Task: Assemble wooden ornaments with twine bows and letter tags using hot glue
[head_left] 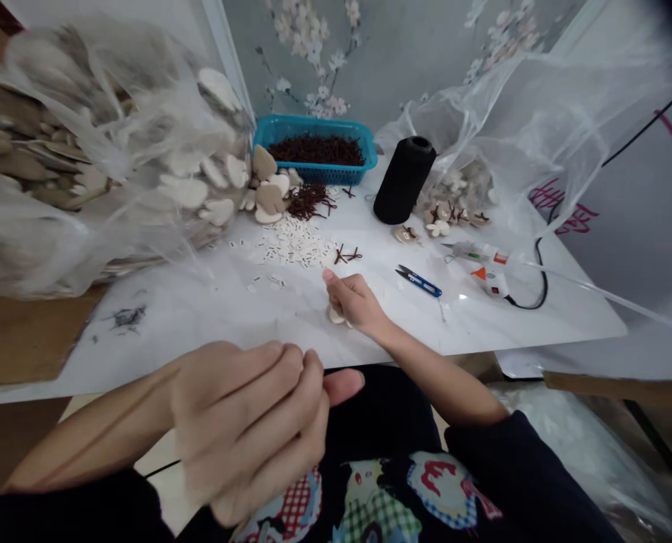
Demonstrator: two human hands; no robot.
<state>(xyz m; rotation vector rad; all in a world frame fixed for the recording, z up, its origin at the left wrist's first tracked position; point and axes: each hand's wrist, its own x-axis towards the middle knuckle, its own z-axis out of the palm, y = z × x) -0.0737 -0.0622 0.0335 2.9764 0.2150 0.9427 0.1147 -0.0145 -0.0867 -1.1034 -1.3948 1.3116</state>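
My left hand (pixel 256 415) is large in the foreground, its fingers curled together and the thumb pointing right; whatever it holds, if anything, is hidden. Over the table's front part, my right hand (pixel 355 299) has its fingers curled in, and its grip is too small to make out. A cream felt piece (pixel 336 315) shows just beneath it, partly covered. Small white tags (pixel 299 241) lie scattered beyond that hand, with brown bows (pixel 348 255) beside them. To the right are blue thread snips (pixel 418 280).
A blue basket (pixel 313 175) of brown bows stands at the back, beside a black thread cone (pixel 404 179). Plastic bags of felt pieces (pixel 185 188) fill the left. A glue gun (pixel 491 280) with a cord lies at right, near finished felt pieces (pixel 438 228).
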